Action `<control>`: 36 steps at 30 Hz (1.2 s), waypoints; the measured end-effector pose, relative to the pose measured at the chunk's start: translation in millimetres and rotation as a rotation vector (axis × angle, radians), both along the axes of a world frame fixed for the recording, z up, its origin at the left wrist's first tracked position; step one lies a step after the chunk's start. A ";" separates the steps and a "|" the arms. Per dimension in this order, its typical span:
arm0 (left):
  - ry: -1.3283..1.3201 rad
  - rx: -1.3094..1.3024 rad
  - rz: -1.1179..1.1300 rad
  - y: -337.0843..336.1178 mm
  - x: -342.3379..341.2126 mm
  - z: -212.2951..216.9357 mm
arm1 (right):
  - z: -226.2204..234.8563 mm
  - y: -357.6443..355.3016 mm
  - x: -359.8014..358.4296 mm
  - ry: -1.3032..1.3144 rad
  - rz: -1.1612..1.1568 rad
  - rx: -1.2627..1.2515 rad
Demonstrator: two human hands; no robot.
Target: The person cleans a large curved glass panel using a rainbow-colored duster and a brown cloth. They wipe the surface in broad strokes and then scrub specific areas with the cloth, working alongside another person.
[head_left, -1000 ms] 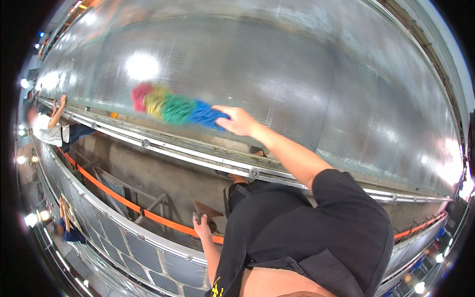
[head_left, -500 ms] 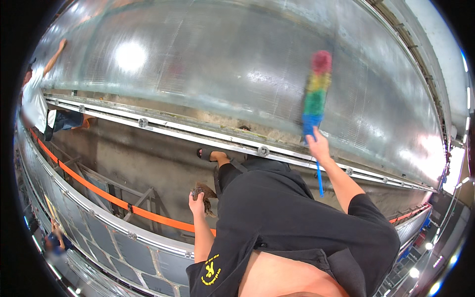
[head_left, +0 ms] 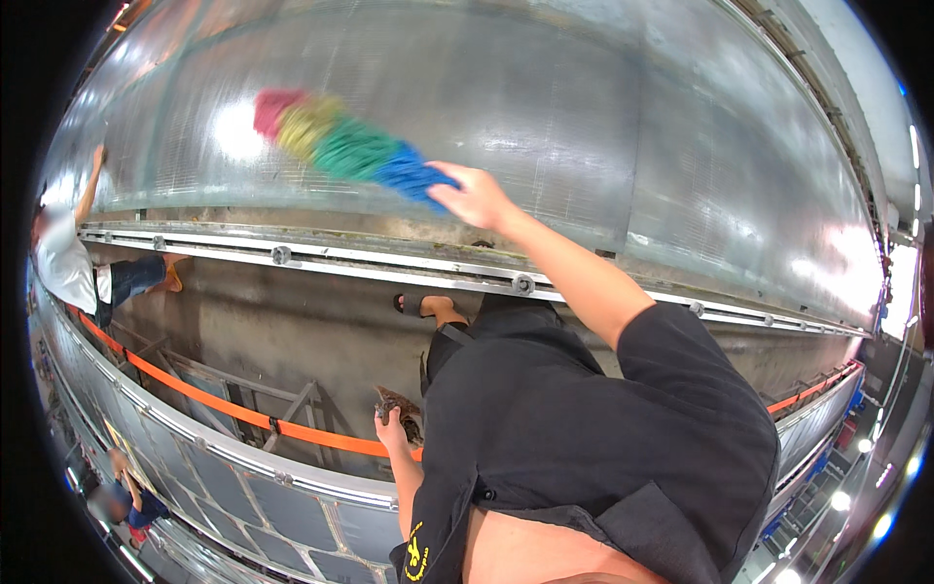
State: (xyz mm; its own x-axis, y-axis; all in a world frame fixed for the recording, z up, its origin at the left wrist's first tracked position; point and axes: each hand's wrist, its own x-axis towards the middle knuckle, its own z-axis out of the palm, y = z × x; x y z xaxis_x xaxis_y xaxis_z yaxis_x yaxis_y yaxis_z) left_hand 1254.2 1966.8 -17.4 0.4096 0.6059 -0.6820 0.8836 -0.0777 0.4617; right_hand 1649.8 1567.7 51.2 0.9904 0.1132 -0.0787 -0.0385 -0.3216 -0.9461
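Yellow emblem [head_left: 413, 555] on black shirt [head_left: 603, 428], lettering [head_left: 422, 565] beside it (too small to read)

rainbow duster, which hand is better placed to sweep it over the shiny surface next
Right, most likely: the right hand grips the duster and is reached out over the shiny surface. The left hand is lower in view, away from that surface, and seems to hold a brownish object.

Wearer has on a black short-sleeved shirt [head_left: 593, 428], open at the neck, with a wide folded collar [head_left: 652, 540] and a small round dark button [head_left: 489, 494]. Yellow emblem [head_left: 416, 555] with curved lettering marks its left side; right sleeve [head_left: 671, 336] is plain, right fingers [head_left: 452, 173] and left fingers [head_left: 380, 419] bare. Dark legwear [head_left: 514, 310] and a black sandal [head_left: 411, 306] show.
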 end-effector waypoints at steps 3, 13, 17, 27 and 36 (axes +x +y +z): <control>-0.034 -0.038 0.037 -11.0 6.9 1.6 | 13.3 -83.1 -55.1 -0.006 -0.368 -0.228; -0.121 -0.085 0.013 -36.8 4.6 -29.3 | -52.2 -189.7 -165.6 0.136 -0.558 -0.652; -0.095 -0.024 -0.019 -48.3 5.7 -11.9 | -50.3 -82.6 -95.1 0.337 -0.127 -0.335; -0.035 0.093 -0.115 -71.1 34.2 42.5 | -0.3 -24.9 12.7 0.148 0.140 0.206; 0.039 -0.016 0.036 -39.3 -10.5 7.8 | -37.6 -269.8 52.5 0.058 -1.023 -0.114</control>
State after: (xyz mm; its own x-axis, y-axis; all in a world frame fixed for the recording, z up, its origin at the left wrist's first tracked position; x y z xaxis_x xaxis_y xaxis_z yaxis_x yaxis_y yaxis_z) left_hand 1243.7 1927.4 -9.7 0.3602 0.6087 -0.7069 0.9033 -0.0383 0.4274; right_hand 1702.3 1297.9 13.6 0.6026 -0.7933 -0.0869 -0.3890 -0.1969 -0.8999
